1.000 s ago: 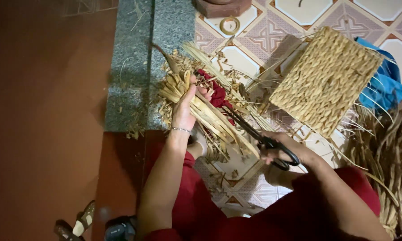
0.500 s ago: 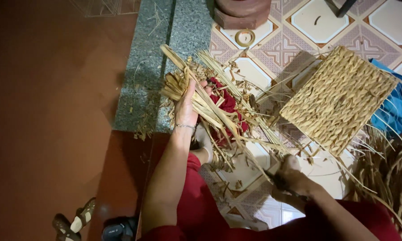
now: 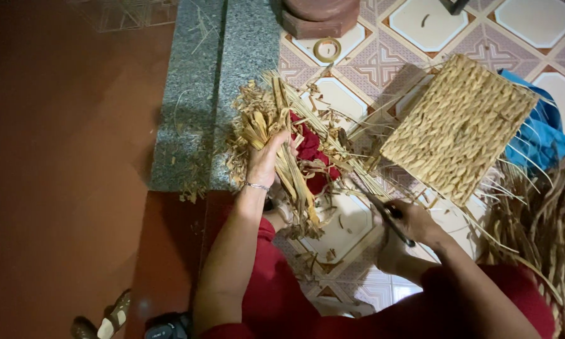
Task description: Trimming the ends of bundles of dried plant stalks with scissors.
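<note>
Straw (image 3: 276, 135) bundle, frame centre: your left hand (image 3: 265, 160) fisted round it, right hand (image 3: 408, 226) closed on scissors (image 3: 383, 210). Looks light, dry, brittle, sheds; grip mid-bundle, firm, not crushing.

Patterned tile floor (image 3: 420, 25) carries a woven mat (image 3: 458, 129), straw scraps (image 3: 323, 229) and a tape ring (image 3: 327, 49).

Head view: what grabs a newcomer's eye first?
The woven straw mat lying on the patterned tiles at upper right, pale and large. Next, at centre, the left hand clutching a bundle of dried straw strips over a red cloth, while the right hand holds dark scissors beside it.
</note>
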